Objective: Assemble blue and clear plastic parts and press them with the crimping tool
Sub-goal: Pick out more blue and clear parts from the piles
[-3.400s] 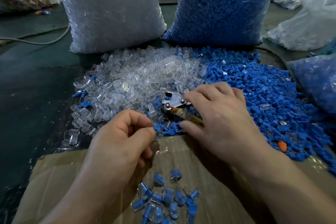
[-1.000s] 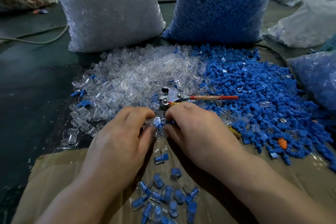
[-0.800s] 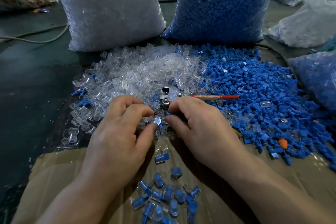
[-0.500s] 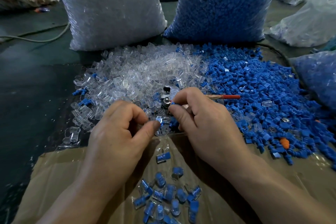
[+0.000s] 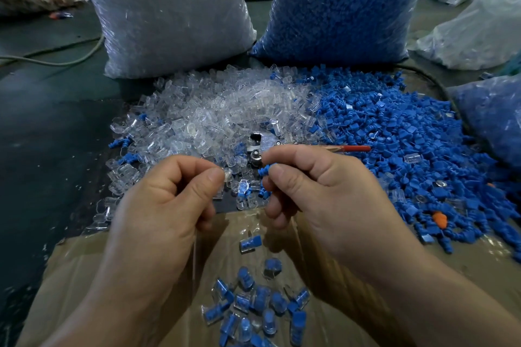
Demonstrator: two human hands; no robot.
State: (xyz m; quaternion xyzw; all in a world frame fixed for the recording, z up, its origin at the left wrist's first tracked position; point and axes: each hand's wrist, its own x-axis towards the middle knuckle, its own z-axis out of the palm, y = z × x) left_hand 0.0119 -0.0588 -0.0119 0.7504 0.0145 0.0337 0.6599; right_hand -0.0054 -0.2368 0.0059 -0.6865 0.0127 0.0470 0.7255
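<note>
Left hand grip pinched clear part between thumb and forefinger; right hand grip pinched blue part. The two parts were close but just apart. Crimping tool lay just behind, where clear pile met blue pile. Assembled pieces sat on cardboard.

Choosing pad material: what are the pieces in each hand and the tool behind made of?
Clear piece in left hand: glossy plastic, see-through with glints. Blue piece in right hand: apparently matte plastic, ridged. Tool: shiny metal head, red handle probably plastic-coated.
</note>
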